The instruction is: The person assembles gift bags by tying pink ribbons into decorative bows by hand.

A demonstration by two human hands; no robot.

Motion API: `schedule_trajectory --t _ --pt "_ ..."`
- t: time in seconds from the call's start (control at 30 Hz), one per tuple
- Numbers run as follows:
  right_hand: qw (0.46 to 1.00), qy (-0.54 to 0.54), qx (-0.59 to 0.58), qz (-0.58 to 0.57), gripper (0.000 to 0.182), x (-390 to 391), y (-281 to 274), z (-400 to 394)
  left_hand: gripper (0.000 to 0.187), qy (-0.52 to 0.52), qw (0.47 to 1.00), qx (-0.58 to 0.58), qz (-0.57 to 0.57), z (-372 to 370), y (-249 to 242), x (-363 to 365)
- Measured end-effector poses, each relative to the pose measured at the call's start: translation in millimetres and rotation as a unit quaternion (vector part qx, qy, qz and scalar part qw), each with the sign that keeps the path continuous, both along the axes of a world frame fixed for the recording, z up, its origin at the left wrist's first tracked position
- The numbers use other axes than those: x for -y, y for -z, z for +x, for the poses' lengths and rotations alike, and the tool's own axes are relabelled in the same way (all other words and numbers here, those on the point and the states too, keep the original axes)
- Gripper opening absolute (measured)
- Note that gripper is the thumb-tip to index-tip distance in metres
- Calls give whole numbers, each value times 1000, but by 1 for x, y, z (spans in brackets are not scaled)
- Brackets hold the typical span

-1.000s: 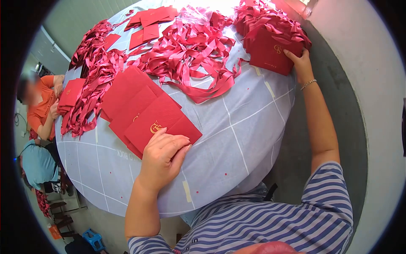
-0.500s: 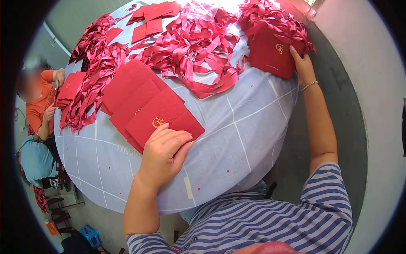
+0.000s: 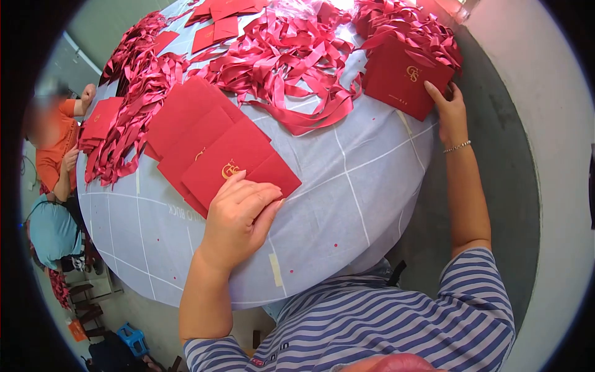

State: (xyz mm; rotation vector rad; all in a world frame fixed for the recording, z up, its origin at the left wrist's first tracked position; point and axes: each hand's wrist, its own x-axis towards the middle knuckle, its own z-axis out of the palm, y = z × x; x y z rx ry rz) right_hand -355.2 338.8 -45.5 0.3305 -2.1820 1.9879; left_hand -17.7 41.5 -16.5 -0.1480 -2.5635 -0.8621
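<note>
Fingers curled, my left hand (image 3: pixel 240 214) pinches the lower edge of the top envelope in a fanned stack of red envelopes (image 3: pixel 214 139) on the table. Gold lettering shows beside my fingertips. Over at the right, my right hand (image 3: pixel 449 105) grips the edge of a red ribboned bag (image 3: pixel 406 77), thumb on its front below the gold logo and fingers behind. The bag lies on a pile of red ribbons (image 3: pixel 409 25). A large heap of loose ribbon (image 3: pixel 291 68) spreads between the two stacks.
The round table has a pale checked cloth (image 3: pixel 322 211). More red envelopes (image 3: pixel 226 28) lie at its far side, and ribboned bags (image 3: pixel 102 121) at the left. A person in orange (image 3: pixel 59 139) is beside the left edge. A wall stands at right.
My right hand has shifted slightly on the bag, and the bag has tilted a little. My left hand stays at the stack. The co-worker's upper hand has lifted off the bags.
</note>
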Motion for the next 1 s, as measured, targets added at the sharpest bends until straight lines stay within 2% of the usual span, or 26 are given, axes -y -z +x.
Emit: schedule_trajectory --t 0.03,0.1,0.17,0.23,0.27,0.3,0.37,0.4,0.43,0.47,0.53,0.6,0.63,0.7,0.73,0.83,0.87,0.93,1.0 --pt "1000 6 -5 3 92 1 0 8 13 1 1000 -6 -2 0 0 0" --pt "993 100 -21 63 91 -3 9 16 12 -17 998 -54 -33 -1 0 3" --pt "982 115 -92 116 85 -3 12 38 13 -66 993 -94 -30 -1 0 8" --pt "983 53 -150 96 76 11 7 67 15 -146 981 -127 15 1 -1 14" --pt "980 22 -161 119 63 19 0 82 19 -198 972 -126 -20 4 -3 20" --pt "981 8 -156 116 63 27 -3 91 23 -245 959 -128 -55 7 -5 26" --pt "955 -135 -209 164 47 41 -13 106 29 -294 946 -107 -80 11 -3 37" --pt "933 -217 -233 167 33 55 -22 114 32 -333 934 -100 -85 11 -1 41" --pt "912 -246 -253 211 30 67 -29 123 34 -369 920 -95 -89 11 0 44" --pt "886 -273 -273 256 28 79 -35 130 37 -366 926 -60 -70 13 0 47" --pt "873 -302 -290 249 25 108 -42 134 40 -353 932 -44 -71 14 2 47" --pt "826 -361 -267 340 29 134 -48 133 43 -342 936 -26 -75 15 2 47" --pt "826 -361 -269 339 29 148 -48 132 43 -336 939 -16 -74 15 2 46" --pt "782 -378 -295 399 26 176 -45 126 44 -331 941 -9 -73 15 3 47" --pt "781 -377 -297 399 26 189 -41 123 43 -319 945 -18 -66 15 4 49" --pt "717 -315 -337 522 23 220 -19 119 42 -300 952 -21 -64 15 5 52" --pt "717 -317 -339 521 23 224 -13 118 41 -292 954 -14 -66 15 5 53" --pt "751 -272 -290 526 21 228 0 114 41 -293 954 -2 -65 15 6 54" --pt "786 -305 -283 458 16 221 2 108 41 -294 954 14 -60 17 7 54"
